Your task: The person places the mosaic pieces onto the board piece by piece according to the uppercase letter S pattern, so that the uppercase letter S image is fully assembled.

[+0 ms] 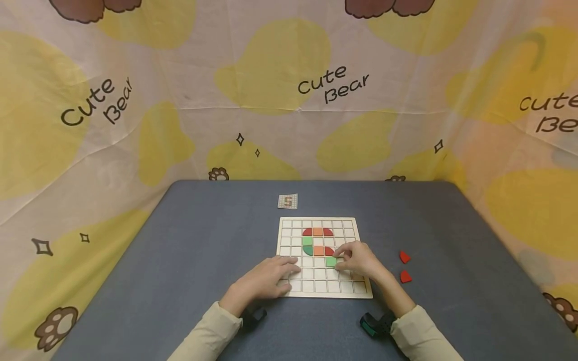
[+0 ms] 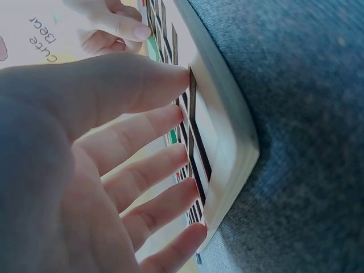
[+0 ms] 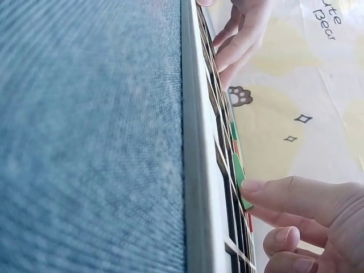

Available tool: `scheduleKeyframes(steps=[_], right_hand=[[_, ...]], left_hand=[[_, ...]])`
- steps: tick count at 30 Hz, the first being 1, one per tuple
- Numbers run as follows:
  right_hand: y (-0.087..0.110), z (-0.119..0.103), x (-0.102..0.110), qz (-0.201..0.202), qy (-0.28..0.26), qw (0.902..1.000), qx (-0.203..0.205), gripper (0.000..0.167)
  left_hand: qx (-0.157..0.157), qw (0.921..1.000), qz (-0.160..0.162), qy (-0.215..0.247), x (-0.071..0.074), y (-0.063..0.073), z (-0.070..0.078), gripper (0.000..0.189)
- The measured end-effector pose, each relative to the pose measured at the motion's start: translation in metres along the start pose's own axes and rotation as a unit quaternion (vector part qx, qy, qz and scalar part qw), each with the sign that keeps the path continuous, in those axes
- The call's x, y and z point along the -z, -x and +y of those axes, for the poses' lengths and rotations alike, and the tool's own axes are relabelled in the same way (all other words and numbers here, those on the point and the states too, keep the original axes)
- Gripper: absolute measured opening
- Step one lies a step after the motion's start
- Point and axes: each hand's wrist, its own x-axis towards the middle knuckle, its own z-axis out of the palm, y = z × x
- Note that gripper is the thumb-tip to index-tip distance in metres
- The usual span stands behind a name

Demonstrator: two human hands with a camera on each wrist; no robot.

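Note:
A white gridded board (image 1: 321, 287) lies on the table, with dark red, orange and green tiles set in a curve in its cells. My right hand (image 1: 358, 258) pinches a light green square tile (image 3: 241, 172) by its right side with thumb and index finger. That tile sits just below a dark red rounded tile (image 1: 329, 251), close over its cell. On the board's left side, my left hand (image 1: 266, 278) rests with spread fingers, its fingertips (image 2: 181, 154) touching the edge cells.
Two red wedge-shaped tiles (image 1: 404, 256) lie on the grey table (image 1: 217, 225) right of the board. Behind the board is a small card (image 1: 288, 201) with a gridded figure printed on it. A patterned cloth (image 1: 271, 65) hangs around the table's back and sides.

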Motion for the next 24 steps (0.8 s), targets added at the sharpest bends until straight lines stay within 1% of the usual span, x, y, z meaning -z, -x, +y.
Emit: scheduleKeyframes(steps=[11,19,24], right_hand=[[0.0004,-0.0005,-0.0006,0.005,-0.002,1.0,0.0,0.021],[0.0,0.0016,0.0002,0.007,0.003,1.0,-0.005,0.02],[0.0003,0.0009,0.001,0.013,0.006,0.9999,-0.003,0.02]], left_hand=[[0.006,1.0,-0.004,0.004,0.0016,0.0007,0.0008,0.041],[-0.001,1.0,-0.002,0.003,0.0022,-0.0003,0.0018,0.04],[0.003,1.0,-0.005,0.006,0.0024,-0.0002,0.002,0.04]])
